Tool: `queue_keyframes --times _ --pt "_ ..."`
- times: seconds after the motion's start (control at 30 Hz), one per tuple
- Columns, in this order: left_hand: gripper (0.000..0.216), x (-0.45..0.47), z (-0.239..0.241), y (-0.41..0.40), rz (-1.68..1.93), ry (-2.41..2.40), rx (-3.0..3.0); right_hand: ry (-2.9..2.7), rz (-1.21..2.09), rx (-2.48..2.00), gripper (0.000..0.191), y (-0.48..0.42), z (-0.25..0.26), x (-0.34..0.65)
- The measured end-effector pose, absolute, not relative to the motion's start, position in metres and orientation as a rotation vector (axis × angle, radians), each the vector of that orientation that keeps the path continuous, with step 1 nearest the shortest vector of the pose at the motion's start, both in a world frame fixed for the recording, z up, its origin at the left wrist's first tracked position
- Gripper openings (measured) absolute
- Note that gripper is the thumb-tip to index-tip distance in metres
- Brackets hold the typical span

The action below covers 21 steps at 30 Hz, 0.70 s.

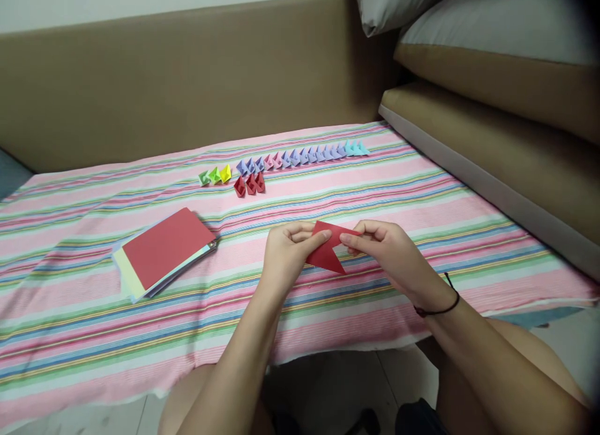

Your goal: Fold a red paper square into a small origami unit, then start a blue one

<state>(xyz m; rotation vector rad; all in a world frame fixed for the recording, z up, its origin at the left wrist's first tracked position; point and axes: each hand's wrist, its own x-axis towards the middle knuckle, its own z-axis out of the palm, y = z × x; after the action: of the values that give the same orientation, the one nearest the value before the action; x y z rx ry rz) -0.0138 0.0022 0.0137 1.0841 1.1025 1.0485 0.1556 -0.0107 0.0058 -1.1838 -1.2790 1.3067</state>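
You are pinching the red paper [327, 250] with both hands, left hand [287, 250] and right hand [389, 250], above the striped cloth [422, 197] | keeping edges aligned, creasing firmly is advisable.

I pinch a folded red paper [327, 250] between my left hand [287, 250] and right hand [389, 250], above the striped cloth [328, 322]; a paper stack [164, 250] lies left.
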Motion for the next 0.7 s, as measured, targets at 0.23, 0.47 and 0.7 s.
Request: queue_keyframes --times 0.23,0.47,0.7 --pt "0.027 -0.0162 0.0133 0.0046 1.055 1.108 1.099 -1.318 1.320 -1.162 0.030 -0.0078 0.0060 0.1617" --pt "0.026 -0.0166 0.0154 0.0044 1.056 1.090 1.064 -1.277 1.273 -1.164 0.023 -0.0067 0.0056 0.1618" --pt "0.025 -0.0147 0.0162 0.0039 1.062 1.112 1.062 -1.230 1.186 -1.132 0.024 -0.0064 0.0020 0.1583"
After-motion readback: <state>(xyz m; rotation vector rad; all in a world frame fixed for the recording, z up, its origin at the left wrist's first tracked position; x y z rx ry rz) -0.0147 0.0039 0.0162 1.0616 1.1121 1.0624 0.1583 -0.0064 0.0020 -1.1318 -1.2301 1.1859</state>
